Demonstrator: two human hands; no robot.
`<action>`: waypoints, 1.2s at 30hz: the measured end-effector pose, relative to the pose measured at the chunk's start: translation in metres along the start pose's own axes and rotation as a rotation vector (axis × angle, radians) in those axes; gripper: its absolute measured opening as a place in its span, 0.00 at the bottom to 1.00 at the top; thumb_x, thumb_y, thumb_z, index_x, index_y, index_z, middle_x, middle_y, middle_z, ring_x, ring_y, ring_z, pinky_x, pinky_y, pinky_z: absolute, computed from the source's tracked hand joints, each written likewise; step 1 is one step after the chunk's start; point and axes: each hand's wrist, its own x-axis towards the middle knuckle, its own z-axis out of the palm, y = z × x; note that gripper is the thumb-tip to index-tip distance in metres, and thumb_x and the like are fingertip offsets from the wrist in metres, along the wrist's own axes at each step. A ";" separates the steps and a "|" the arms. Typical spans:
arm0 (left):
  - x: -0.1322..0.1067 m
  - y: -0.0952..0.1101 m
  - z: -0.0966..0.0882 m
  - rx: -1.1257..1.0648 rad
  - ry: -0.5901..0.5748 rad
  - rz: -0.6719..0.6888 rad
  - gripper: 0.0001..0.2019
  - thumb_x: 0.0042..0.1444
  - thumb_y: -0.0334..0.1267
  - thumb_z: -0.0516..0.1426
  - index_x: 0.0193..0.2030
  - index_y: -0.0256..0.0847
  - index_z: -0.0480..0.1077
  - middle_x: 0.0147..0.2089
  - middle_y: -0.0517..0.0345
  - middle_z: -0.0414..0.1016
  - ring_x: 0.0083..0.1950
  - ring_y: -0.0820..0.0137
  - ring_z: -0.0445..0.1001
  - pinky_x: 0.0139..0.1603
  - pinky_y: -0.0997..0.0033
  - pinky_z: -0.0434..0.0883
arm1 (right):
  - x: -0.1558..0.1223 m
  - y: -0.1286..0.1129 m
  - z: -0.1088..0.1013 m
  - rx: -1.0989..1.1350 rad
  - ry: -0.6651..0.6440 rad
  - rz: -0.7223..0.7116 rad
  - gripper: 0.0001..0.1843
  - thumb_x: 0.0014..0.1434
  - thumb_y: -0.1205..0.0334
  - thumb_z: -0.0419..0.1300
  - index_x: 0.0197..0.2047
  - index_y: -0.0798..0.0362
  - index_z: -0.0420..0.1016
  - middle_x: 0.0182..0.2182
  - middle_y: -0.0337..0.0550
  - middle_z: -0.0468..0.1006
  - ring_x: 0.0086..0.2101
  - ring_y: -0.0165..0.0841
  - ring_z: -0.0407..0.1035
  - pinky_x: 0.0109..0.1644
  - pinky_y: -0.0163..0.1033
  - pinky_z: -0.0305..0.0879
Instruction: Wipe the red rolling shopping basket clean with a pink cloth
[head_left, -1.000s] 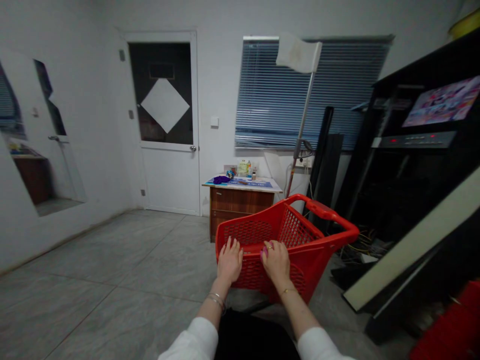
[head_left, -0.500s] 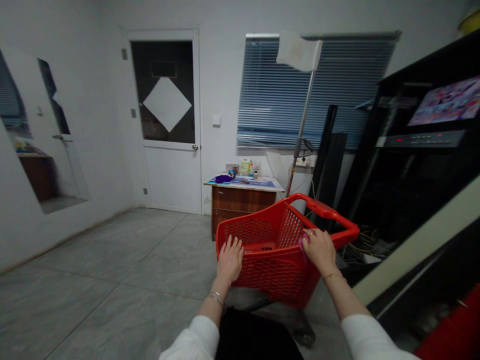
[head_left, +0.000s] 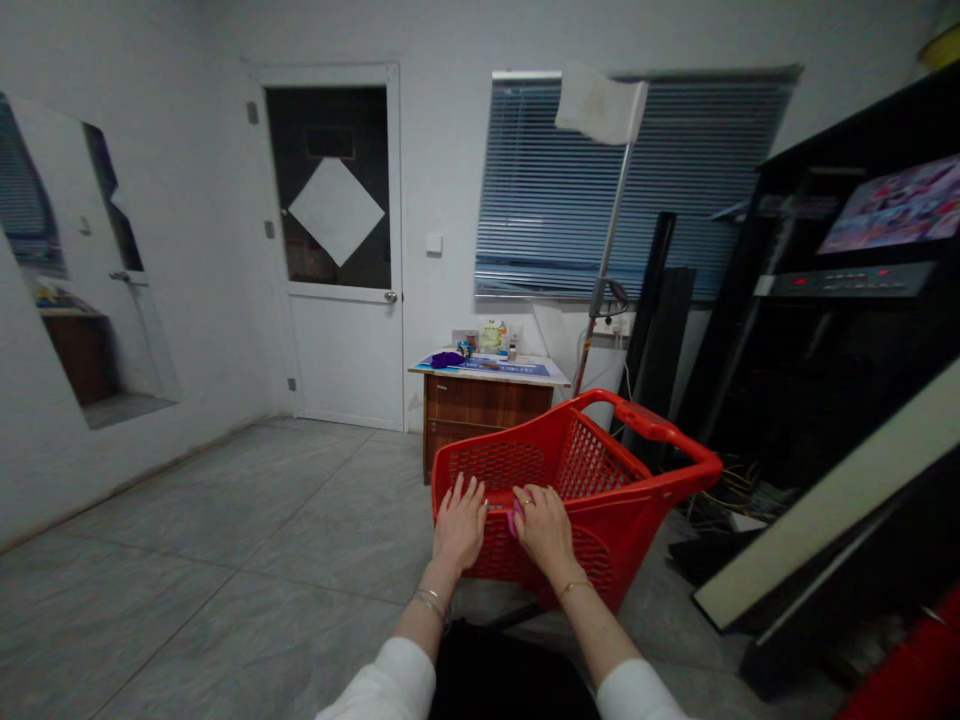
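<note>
A red plastic shopping cart (head_left: 652, 510) stands in front of me, its handle toward the right. My left hand (head_left: 460, 525) lies over the near rim at the cart's left end, fingers stretched out and slightly apart. Beside it, my right hand (head_left: 544, 530) is closed on a pink cloth (head_left: 515, 517) and presses it against the same rim. Most of the cloth is hidden under the fingers. Only a few inches of rim separate the two hands.
Behind the cart is a brown cabinet (head_left: 487, 398) with a purple cloth (head_left: 448, 360) and small bottles on top. A pole with a white flag (head_left: 600, 105) leans there. On the right are a black rack (head_left: 810, 330), cables and a pale board (head_left: 825, 500). A white door (head_left: 345, 360) is at the back.
My right hand has slid left along the cart's near rim with the pink cloth, from near the handle end to beside my left hand. My left hand has stayed in place.
</note>
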 end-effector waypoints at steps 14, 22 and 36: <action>0.000 0.004 0.003 -0.036 -0.002 -0.030 0.23 0.70 0.43 0.40 0.65 0.43 0.65 0.69 0.58 0.63 0.74 0.59 0.51 0.71 0.52 0.56 | 0.004 0.069 -0.022 -0.169 0.073 0.197 0.17 0.62 0.61 0.53 0.48 0.59 0.77 0.42 0.54 0.75 0.45 0.42 0.64 0.60 0.50 0.55; 0.000 0.003 0.000 -0.013 -0.037 -0.022 0.24 0.70 0.43 0.40 0.66 0.39 0.64 0.70 0.56 0.62 0.74 0.60 0.51 0.71 0.54 0.57 | 0.003 -0.015 -0.003 0.008 -0.056 0.014 0.17 0.61 0.63 0.56 0.52 0.53 0.76 0.44 0.48 0.76 0.45 0.39 0.66 0.60 0.45 0.55; 0.002 0.003 0.003 -0.028 -0.034 -0.034 0.23 0.70 0.42 0.41 0.65 0.42 0.65 0.69 0.57 0.63 0.74 0.60 0.50 0.70 0.54 0.58 | 0.002 0.096 -0.035 -0.235 0.108 0.175 0.17 0.61 0.61 0.54 0.48 0.59 0.77 0.42 0.53 0.76 0.45 0.41 0.64 0.62 0.50 0.53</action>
